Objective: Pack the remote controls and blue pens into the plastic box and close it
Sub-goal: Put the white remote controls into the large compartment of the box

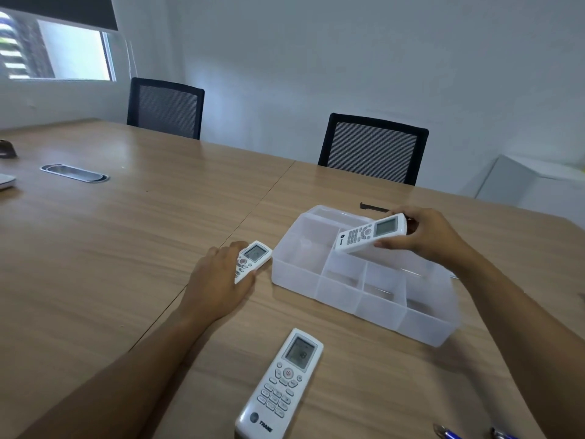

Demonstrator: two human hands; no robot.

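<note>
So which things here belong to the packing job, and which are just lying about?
Job: plastic box; remote in right hand; remote under left hand; near remote; blue pens.

Lying about: black strip behind the box; white object and dark object far left.

even soft daylight from the window (57, 49), wide-angle bending, slight blur.

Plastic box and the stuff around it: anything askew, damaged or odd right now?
Nothing looks damaged or spilled. The remote in the right hand hangs tilted above the plastic box, not yet inside. The box's lid is not in view. A small dark item lies beyond the box; I cannot tell what it is.
</note>
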